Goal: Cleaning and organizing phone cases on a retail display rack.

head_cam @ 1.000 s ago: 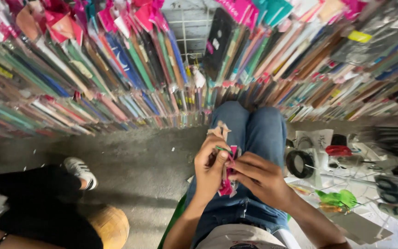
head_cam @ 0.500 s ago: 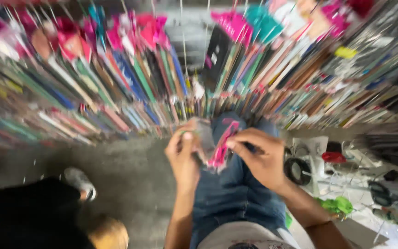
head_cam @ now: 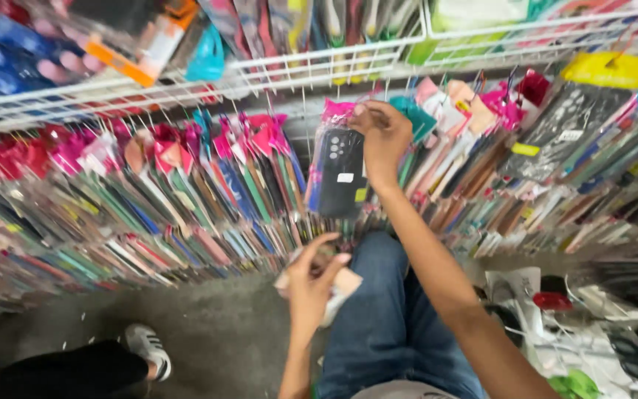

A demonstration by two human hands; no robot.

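Right hand (head_cam: 384, 137) now raised, pinching black phone case (head_cam: 340, 171) at rack; left hand (head_cam: 311, 284) lower, gripping pale packet (head_cam: 342, 287).

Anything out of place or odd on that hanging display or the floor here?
Nothing stands out. The right hand holds a packaged black phone case up at the wire rack; the left hand holds packets lower down. Small scraps speckle the floor.

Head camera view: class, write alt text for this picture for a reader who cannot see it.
A person's right hand holds a packaged black phone case by its pink top, up against a wire rack crowded with hanging colourful cases. The left hand holds a small packet over a knee in blue jeans; another person's white shoe shows lower left.
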